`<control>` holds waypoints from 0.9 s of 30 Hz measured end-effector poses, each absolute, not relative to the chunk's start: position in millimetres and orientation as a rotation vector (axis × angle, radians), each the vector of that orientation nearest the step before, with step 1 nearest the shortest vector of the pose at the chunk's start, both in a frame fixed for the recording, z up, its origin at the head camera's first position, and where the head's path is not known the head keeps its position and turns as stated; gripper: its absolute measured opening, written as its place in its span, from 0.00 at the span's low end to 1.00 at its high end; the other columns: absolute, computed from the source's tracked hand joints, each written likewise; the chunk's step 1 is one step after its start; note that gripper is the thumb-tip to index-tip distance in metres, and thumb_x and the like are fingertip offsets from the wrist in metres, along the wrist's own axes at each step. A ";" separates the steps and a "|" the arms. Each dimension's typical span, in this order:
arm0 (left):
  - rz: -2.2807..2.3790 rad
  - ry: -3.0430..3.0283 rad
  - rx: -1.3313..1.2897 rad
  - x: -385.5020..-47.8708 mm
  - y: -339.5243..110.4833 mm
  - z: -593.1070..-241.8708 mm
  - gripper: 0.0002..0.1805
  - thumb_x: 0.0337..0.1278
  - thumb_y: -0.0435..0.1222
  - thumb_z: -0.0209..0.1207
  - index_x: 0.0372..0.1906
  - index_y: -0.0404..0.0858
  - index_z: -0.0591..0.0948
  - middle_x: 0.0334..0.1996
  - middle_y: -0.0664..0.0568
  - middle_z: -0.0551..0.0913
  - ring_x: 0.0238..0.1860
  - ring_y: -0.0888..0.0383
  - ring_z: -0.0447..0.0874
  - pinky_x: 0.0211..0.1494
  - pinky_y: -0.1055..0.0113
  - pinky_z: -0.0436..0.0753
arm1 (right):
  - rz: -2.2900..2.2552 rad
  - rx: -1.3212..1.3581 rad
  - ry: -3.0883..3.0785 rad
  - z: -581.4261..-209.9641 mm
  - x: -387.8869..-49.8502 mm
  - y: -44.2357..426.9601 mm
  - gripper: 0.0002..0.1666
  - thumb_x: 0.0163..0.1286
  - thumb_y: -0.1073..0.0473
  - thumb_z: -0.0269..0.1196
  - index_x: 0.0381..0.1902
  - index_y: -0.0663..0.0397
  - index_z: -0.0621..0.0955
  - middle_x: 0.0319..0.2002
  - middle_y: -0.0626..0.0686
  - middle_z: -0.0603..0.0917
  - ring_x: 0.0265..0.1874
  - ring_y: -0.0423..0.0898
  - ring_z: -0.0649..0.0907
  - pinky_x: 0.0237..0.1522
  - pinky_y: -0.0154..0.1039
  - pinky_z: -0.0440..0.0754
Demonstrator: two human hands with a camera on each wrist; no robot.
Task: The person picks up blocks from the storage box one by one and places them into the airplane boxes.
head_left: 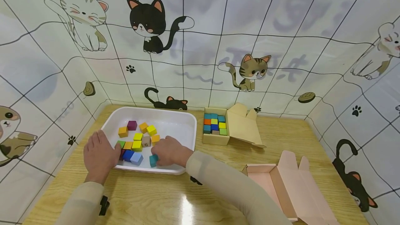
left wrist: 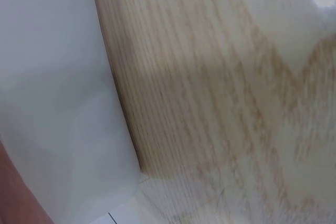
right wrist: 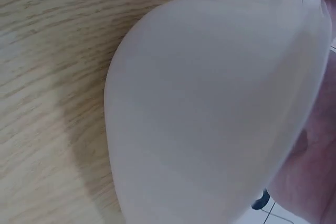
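Observation:
A white tray (head_left: 179, 121) holds several small coloured cubes. My right hand (head_left: 168, 151) reaches over its near right part with curled fingers and pinches a teal cube (head_left: 153, 160); the fingertips are partly hidden. Just beyond those fingers lies an orange cube (head_left: 155, 139), beside a grey cube (head_left: 146, 141) marked with a 6. With fingers stretched out, my left hand (head_left: 100, 152) rests at the tray's left rim. Near its thumb are a dark blue cube (head_left: 128, 155), a light blue cube (head_left: 136, 158) and a partly covered green cube (head_left: 121, 143).
Right of the tray stands an open cardboard box (head_left: 215, 139) filled with coloured cubes, its lid folded out to the right. Another open box (head_left: 262, 176), pinkish inside, sits at the front right, partly behind my right sleeve. A cat-patterned wall covering (head_left: 200, 44) rises behind the wooden table (head_left: 150, 197).

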State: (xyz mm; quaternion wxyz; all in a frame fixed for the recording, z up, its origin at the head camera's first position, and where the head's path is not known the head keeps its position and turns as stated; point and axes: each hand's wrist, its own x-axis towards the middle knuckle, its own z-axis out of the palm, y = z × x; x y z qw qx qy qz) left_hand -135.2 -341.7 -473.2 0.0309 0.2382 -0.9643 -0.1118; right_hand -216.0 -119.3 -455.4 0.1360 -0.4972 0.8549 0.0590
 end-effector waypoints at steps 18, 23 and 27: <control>-0.370 -2.979 0.775 -136.7 -340.1 -472.3 0.50 0.63 0.47 0.52 0.73 0.22 0.39 0.71 0.22 0.44 0.70 0.26 0.46 0.74 0.34 0.51 | -0.027 -1.216 2.601 -416.5 -266.1 -56.0 0.22 0.68 0.41 0.61 0.55 0.42 0.81 0.36 0.40 0.84 0.33 0.40 0.77 0.39 0.33 0.73; -0.373 -2.976 0.764 -135.9 -338.9 -470.3 0.49 0.63 0.47 0.52 0.73 0.22 0.40 0.71 0.21 0.45 0.69 0.26 0.47 0.73 0.33 0.51 | -0.106 -1.154 2.649 -405.2 -279.6 -29.4 0.22 0.70 0.43 0.60 0.57 0.44 0.80 0.32 0.43 0.81 0.30 0.40 0.77 0.31 0.32 0.73; -0.374 -2.978 0.767 -135.4 -338.3 -469.9 0.49 0.63 0.47 0.52 0.73 0.21 0.40 0.71 0.21 0.45 0.69 0.26 0.47 0.73 0.33 0.51 | -0.146 -1.106 2.679 -398.0 -289.2 -8.5 0.22 0.71 0.45 0.58 0.57 0.46 0.79 0.29 0.44 0.79 0.25 0.39 0.73 0.27 0.32 0.70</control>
